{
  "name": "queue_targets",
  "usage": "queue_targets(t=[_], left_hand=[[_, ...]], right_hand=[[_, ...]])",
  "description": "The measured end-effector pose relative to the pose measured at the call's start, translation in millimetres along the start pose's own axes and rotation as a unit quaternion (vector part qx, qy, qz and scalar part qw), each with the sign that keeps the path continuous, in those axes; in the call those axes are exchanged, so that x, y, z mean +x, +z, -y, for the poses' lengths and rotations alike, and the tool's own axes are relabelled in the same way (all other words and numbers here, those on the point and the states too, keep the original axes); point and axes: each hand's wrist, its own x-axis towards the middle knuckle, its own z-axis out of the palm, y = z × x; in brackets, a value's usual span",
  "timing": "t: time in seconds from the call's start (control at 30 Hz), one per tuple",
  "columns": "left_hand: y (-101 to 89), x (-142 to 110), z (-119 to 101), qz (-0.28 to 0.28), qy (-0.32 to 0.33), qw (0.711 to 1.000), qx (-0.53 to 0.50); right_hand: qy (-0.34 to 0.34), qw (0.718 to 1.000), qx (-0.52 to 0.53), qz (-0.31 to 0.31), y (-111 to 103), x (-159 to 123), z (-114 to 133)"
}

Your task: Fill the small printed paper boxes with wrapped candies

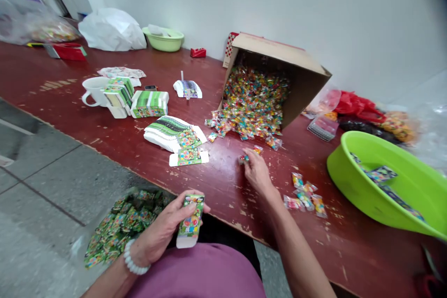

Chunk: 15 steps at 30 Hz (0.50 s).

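Two bare hands at a chipped red wooden table (216, 181).
The left hand (159, 230) closes around a light, stiff green card carton (191, 220), best held by its sides; the right hand (257, 173) pinches slippery, featherweight candy packets (248, 156), near a tipped cardboard box (279, 51).

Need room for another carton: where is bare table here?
Bare red tabletop runs along the near left, in front of the white mug. Another patch lies between the flat printed cartons and the right hand. It's crowded around the tipped cardboard box and its spilled sweets.
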Motion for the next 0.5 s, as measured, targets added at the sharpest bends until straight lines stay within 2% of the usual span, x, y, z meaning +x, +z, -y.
queue_targets(t=[0.1, 0.2, 0.27, 0.4, 0.5], left_hand=[[-23.9, -11, 4, -0.020, -0.017, 0.998, 0.058], [-58.2, -20, 3, -0.052, -0.019, 0.988, 0.147], [-83.6, -26, -3, -0.052, -0.026, 0.971, 0.233], [-124.6, -38, -15, 0.026, -0.094, 0.920, 0.379], [-136.2, -44, -20, 0.097, -0.123, 0.918, 0.365]], right_hand=[[0.009, 0.999, -0.019, 0.042, -6, 16, -20], [0.034, 0.996, -0.014, 0.079, -9, 25, -24], [0.058, 0.993, 0.005, 0.102, -11, 31, -24], [0.111, 0.979, 0.089, 0.145, -14, 40, -21], [0.153, 0.957, 0.197, 0.148, -14, 35, -12]])
